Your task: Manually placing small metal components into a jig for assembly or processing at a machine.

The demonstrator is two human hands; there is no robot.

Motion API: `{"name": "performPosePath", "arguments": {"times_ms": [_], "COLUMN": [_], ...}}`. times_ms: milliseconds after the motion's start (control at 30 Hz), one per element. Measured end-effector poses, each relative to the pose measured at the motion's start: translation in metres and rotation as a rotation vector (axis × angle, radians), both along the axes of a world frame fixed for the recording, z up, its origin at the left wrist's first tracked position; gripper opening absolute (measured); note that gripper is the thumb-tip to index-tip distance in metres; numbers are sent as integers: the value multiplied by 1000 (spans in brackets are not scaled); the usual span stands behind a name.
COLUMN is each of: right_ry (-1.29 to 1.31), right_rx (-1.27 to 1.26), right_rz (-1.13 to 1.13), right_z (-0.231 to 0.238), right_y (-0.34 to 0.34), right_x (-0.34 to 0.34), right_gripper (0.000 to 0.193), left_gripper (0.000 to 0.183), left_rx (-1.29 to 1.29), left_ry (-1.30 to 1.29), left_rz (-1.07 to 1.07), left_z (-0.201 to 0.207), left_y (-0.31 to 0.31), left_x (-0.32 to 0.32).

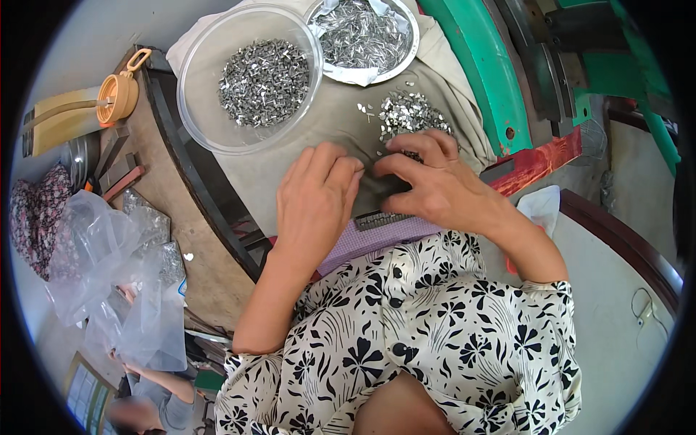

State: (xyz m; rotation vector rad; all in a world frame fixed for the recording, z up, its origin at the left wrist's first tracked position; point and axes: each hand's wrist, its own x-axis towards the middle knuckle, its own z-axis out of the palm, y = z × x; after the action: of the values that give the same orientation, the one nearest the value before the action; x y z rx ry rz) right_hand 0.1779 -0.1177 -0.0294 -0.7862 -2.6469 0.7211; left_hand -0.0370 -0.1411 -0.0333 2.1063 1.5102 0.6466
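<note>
My left hand [317, 199] is over the cloth-covered work surface, its thumb and fingers pressed together. Whatever the fingertips pinch, if anything, is too small to make out. To its right, my right hand [438, 185] hovers with bent fingers, thumb and index finger apart, and nothing visible between them. Just beyond it lies a loose pile of small shiny metal pieces [413, 116], partly covered by the fingers. Below the hands, a dark slotted metal strip [382, 220] rests along a purple textured pad [355, 243] at the near edge.
A clear round plastic tub [196, 87] holds many small metal parts. Beside it stands a metal bowl [415, 45] of thin metal pins. Green machinery [482, 80] borders the right. On the left are an orange clamp-like piece [117, 99] and plastic bags [123, 268]. Another person [163, 399] is lower left.
</note>
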Motion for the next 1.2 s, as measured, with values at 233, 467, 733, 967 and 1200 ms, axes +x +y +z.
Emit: {"name": "performPosePath", "arguments": {"times_ms": [233,467,733,967,1200], "right_ry": [-23,-15,-92,61,27], "right_rx": [-48,-47,50,-52,-54], "right_rz": [-103,-61,21,-264,-345], "right_z": [-8,0,-8,1,-5], "right_y": [-5,-4,-11,-29,-55], "right_x": [3,4,-2,6,12], "right_gripper": [8,8,7,19,19], "left_gripper": [16,21,35,22,17], "left_rx": [-76,-121,-122,14,-37], "left_ry": [-11,-246,-161,-141,-82], "left_rz": [11,131,-58,151,134], "left_z": [-5,-9,-7,-12,-13], "left_y": [-14,-47,-64,-39,-20], "left_x": [-7,-18,-12,-15,-9]}}
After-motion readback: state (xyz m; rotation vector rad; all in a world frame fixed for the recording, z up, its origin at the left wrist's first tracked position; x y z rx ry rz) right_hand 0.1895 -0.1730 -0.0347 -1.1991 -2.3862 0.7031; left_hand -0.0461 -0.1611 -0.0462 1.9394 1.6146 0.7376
